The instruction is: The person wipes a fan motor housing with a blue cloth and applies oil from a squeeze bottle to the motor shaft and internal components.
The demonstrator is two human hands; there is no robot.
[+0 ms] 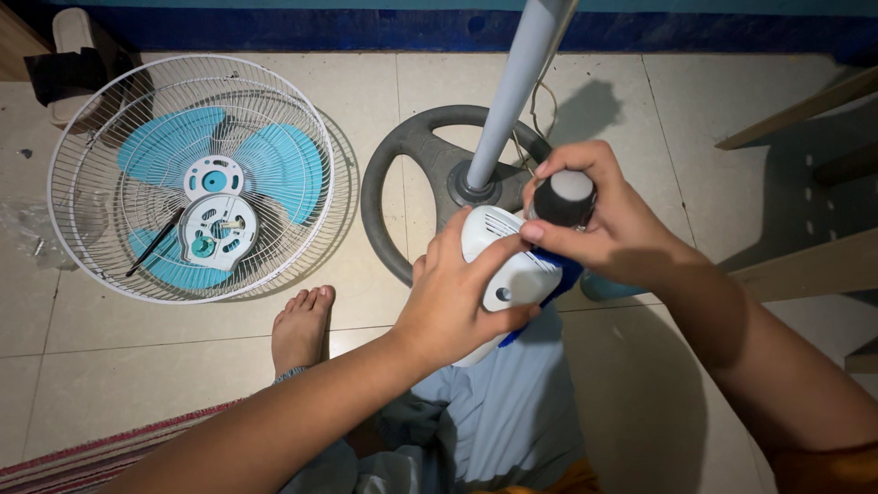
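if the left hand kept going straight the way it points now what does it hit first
Probably the grey fan pole: the left hand, gripping the white motor housing, points up toward the pole's foot on the round base. Depth is unclear.

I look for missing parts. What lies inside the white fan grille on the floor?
Inside the white fan grille lie the blue fan blade, a white round plate and a dark screwdriver. The floor beneath is mostly covered.

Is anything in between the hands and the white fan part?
No, nothing visible. The left hand rests right on the white fan motor housing, and the right hand grips the dark round knob at its top.
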